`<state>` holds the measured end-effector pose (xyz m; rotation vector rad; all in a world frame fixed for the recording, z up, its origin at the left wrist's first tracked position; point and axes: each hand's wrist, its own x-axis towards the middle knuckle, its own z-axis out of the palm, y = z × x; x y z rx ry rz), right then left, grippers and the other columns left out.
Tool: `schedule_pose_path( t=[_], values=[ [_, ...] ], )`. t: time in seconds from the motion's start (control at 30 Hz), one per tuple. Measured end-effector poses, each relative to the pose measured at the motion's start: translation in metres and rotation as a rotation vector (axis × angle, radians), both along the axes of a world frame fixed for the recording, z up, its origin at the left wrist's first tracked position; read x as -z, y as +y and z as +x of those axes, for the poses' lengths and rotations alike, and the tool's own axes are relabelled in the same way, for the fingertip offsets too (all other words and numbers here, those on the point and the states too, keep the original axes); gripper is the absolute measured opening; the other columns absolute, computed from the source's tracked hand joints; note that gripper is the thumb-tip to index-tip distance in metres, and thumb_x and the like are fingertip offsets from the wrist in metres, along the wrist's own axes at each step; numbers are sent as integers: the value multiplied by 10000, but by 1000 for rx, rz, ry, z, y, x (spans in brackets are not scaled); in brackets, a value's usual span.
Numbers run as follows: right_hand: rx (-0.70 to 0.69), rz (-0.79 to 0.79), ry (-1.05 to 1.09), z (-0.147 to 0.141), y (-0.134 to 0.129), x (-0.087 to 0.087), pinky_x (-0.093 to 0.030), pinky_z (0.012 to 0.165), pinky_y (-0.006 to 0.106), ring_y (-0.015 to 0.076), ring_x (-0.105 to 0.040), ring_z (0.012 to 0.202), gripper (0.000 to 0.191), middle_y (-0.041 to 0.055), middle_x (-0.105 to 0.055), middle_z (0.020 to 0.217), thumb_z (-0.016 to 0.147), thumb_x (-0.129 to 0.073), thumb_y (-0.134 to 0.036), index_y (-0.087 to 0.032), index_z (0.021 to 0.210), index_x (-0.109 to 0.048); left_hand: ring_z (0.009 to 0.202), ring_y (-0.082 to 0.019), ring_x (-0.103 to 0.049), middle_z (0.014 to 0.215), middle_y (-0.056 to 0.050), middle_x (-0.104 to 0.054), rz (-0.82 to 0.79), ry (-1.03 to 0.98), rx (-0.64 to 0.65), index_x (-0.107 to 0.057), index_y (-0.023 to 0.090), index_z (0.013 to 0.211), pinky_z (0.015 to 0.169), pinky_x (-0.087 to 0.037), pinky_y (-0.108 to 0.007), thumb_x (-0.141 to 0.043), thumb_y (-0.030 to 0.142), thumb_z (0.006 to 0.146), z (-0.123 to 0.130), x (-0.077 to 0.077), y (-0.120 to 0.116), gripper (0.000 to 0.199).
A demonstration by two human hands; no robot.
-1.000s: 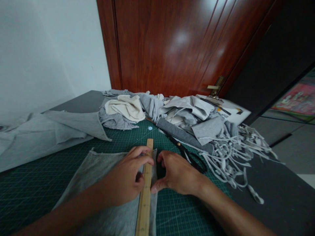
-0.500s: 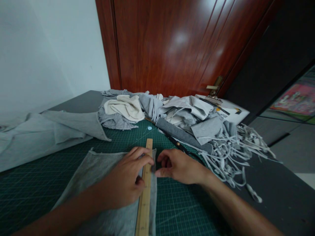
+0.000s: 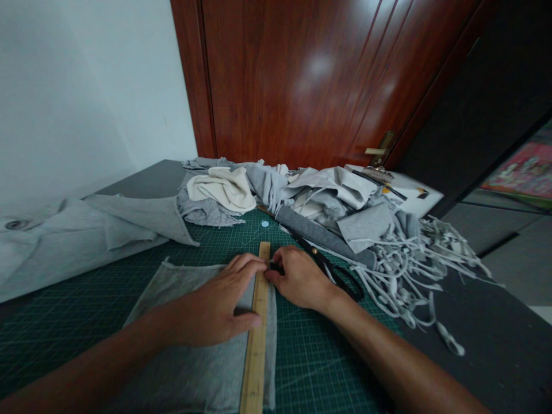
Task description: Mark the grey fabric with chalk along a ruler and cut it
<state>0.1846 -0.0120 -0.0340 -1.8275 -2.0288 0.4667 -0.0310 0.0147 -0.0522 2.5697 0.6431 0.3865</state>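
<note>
A grey piece of fabric [image 3: 194, 368] lies on the green cutting mat [image 3: 319, 368], with a wooden ruler [image 3: 256, 345] running lengthwise along it near its right edge. My left hand [image 3: 219, 307] rests on the fabric and ruler, thumb and fingers spread, fingertips pressing on the wood. Beside the ruler's far end, at the fabric's upper right corner, my right hand [image 3: 299, 279] is closed in a pinch. What sits between its fingertips is too dark and small to make out. Black-handled scissors [image 3: 330, 267] lie just beyond the right hand.
A heap of grey cloth [image 3: 332, 195] with a cream piece [image 3: 222, 188] stretches along the back. Tangled fabric strips [image 3: 401, 287] spill to the right, near a white board [image 3: 418, 198]. A larger folded grey cloth [image 3: 107, 230] lies left. A wooden door [image 3: 293, 86] stands behind.
My right hand has moved forward and left, up to the ruler's far end. The left hand's thumb has spread back onto the ruler, and its fingers have straightened.
</note>
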Motion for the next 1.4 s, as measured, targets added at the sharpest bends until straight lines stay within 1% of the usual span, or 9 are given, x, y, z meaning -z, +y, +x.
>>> schedule_pose_path(
  t=[0.13,0.23,0.4,0.47,0.57,0.77,1.0,1.2,1.4],
  values=[
    [-35,-52,86,-3,-2,-6,-528,801,338,302,-781,956,92,128,-805,929,922,-754,-200,-168,843,-719,1515,-371,-402,1563,-151,-439,-20,5,8,-338,240,1532,1271,-359,-613,-715,246,891,-2,1,2,744],
    [-56,-156,202,-6,-8,-5,-523,606,271,216,-792,714,53,50,-792,824,949,-715,-171,-164,986,-679,1498,-369,-428,1546,-151,-455,-43,-8,-19,-365,233,1517,1265,-375,-601,-733,257,885,-1,1,2,732],
    [18,-434,638,-14,-30,6,-392,359,173,119,-687,469,433,-83,-705,720,906,-764,-110,-173,1236,-491,1473,-361,-460,1510,-134,-478,-75,-8,-12,-403,229,1515,1268,-388,-571,-729,260,870,-2,2,2,724],
    [61,-530,755,-15,-39,10,-343,313,161,108,-614,399,324,-109,-656,635,936,-728,-129,-196,1155,-500,1477,-356,-455,1518,-129,-470,-75,-18,5,-391,233,1534,1274,-382,-568,-719,271,882,-2,2,2,731],
    [55,-589,695,-13,-48,12,-307,275,159,99,-528,331,123,-111,-582,520,988,-674,-209,-212,936,-562,1493,-349,-444,1531,-117,-462,-71,-33,4,-402,251,1537,1283,-371,-562,-718,248,878,-1,2,3,731],
    [53,-556,579,-14,-58,2,-336,341,177,88,-527,371,216,-68,-601,573,966,-646,-155,-200,760,-600,1499,-344,-451,1524,-110,-484,-84,-55,-32,-461,246,1532,1291,-370,-538,-713,123,810,2,-2,-3,775],
    [33,-113,332,-21,-73,8,-328,538,255,133,-541,580,214,-35,-602,647,878,-707,-70,-195,741,-599,1460,-342,-492,1492,-96,-519,-87,-122,-10,-501,284,1511,1271,-396,-572,-713,126,795,1,-1,-4,763],
    [35,-141,509,-20,-75,19,-339,467,226,90,-517,462,241,-80,-560,664,896,-640,-7,-218,852,-533,1458,-335,-487,1487,-94,-514,-95,-88,-27,-516,267,1490,1279,-388,-555,-744,129,791,2,-1,-4,747],
    [61,-338,630,-20,-77,11,-383,369,183,88,-564,439,287,-53,-664,777,936,-737,-137,-185,1161,-565,1451,-327,-486,1471,-102,-508,-106,-81,-18,-535,248,1455,1272,-391,-553,-719,98,785,4,-3,-4,710]
  ],
)
